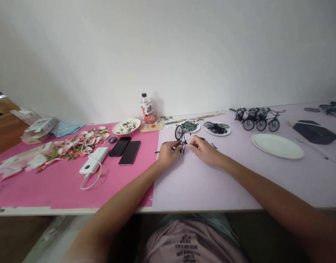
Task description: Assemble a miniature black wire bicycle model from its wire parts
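Between my hands is a small black model bicycle (179, 133), tilted with one spoked wheel raised. My left hand (169, 153) is closed around its lower frame. The fingertips of my right hand (202, 149) are pinched together at the bicycle's right side; whatever they hold is too small to make out. A few loose dark parts lie close to both hands. Behind them stand a plate of green parts (190, 126) and a plate of black parts (217, 128).
Several finished-looking model bicycles (262, 123) stand at the back right, near stacked white plates (280, 146) and a dark angular object (315, 131). On the left lie two phones (130, 152), a white power bank (93, 160) with cable, a bottle (147, 109) and pink petal-like pieces (82, 142).
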The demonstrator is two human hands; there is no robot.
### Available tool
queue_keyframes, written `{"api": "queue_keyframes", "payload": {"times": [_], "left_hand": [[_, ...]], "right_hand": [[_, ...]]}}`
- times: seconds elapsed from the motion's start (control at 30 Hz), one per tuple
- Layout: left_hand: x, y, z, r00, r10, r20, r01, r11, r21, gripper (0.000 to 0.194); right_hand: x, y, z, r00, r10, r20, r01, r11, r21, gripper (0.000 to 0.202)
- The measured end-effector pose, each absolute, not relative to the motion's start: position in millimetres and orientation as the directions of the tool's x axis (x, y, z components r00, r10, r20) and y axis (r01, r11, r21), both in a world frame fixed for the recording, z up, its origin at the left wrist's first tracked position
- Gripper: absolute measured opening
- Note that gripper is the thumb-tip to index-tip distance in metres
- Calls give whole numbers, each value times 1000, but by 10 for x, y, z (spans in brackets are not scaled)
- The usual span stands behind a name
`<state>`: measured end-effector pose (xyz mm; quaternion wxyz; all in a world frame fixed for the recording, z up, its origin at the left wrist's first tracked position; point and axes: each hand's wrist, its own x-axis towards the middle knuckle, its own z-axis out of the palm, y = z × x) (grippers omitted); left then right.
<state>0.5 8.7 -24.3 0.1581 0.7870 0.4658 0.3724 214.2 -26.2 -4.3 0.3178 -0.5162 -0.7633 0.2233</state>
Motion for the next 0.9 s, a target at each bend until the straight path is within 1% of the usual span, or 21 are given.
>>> {"api": "queue_keyframes", "payload": {"times": [0.9], "left_hand": [[7, 71, -213, 299, 856, 422, 594, -513, 620, 29]], "right_hand": [[2129, -295, 4, -286, 928, 239, 640, 371, -673, 26]]}}
